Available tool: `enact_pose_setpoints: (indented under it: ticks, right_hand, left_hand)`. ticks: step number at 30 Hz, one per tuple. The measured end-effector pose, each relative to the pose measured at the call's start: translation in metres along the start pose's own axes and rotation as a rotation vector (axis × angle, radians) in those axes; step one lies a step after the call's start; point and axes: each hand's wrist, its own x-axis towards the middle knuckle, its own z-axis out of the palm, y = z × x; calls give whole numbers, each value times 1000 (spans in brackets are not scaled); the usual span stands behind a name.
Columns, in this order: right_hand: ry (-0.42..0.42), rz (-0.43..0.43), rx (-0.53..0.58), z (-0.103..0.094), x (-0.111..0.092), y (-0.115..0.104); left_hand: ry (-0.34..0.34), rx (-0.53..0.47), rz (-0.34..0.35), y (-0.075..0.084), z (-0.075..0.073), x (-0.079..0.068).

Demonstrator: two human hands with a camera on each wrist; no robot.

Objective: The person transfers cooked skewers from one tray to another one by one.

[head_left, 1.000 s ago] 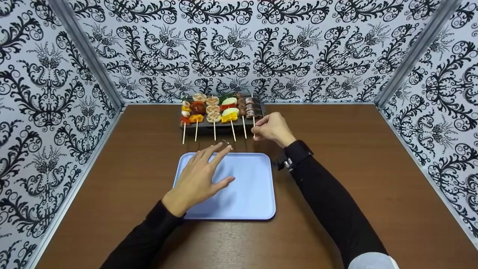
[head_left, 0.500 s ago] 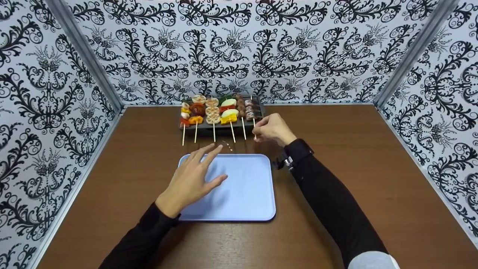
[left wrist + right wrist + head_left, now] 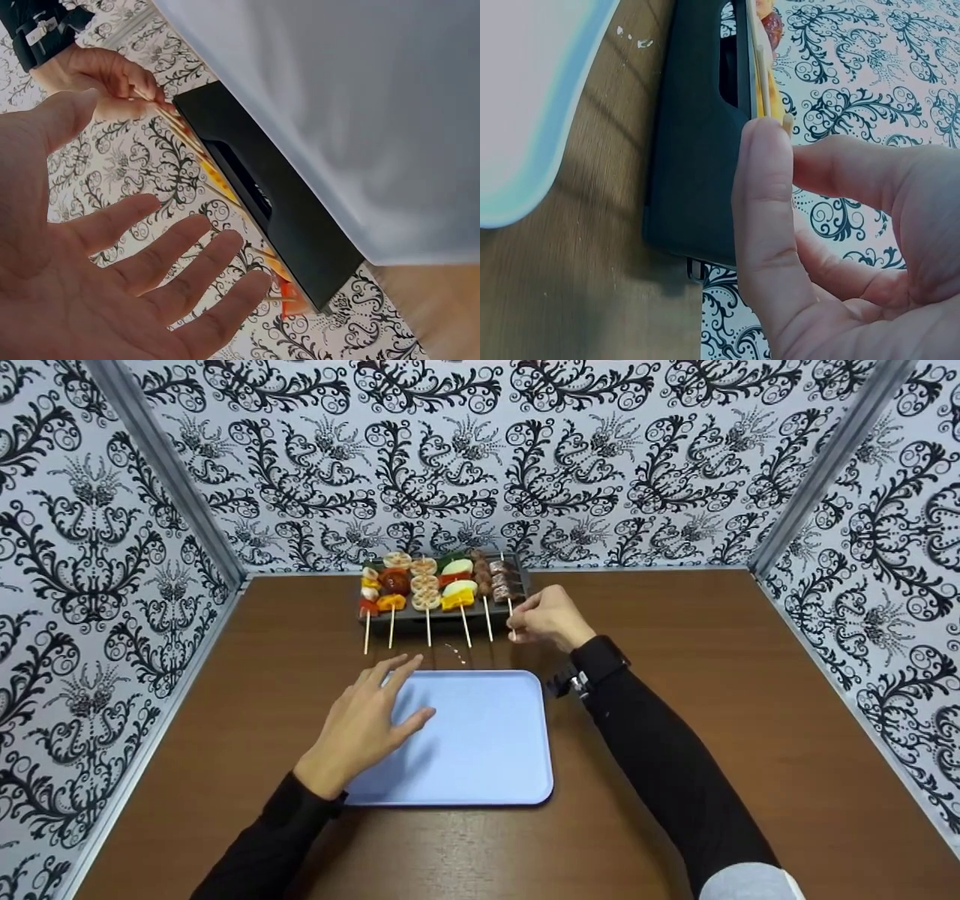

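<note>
Head view, from where I'm standing: brown wood-look table [image 3: 750, 720], pale blue tray [image 3: 480, 735] on it, then the black tabletop grill [image 3: 694, 172] behind that. Left hand [image 3: 360, 727] is spread over the tray's left side, nothing in it. Right hand [image 3: 553, 619] pinches the bare stick end of the rightmost meat skewer [image 3: 501, 577], its loaded part on the grill. My guess: light but top-heavy, stiff stick, chunks maybe slippery or prone to sliding. That bare wood's the right place to grab, tbh, though thin enough to twist.
</note>
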Motion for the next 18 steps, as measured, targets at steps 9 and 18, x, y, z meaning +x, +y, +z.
enact_pose_setpoints:
  ticks: [9,18]
  right_hand:
    - [-8,1,-34,-4,-3,-6]
    - [2,-69,-28,-5,-4,-2]
  left_hand:
    - [-27,0,-70,-12,-1,-4]
    - [-56,0,-136,-23,-4,-9]
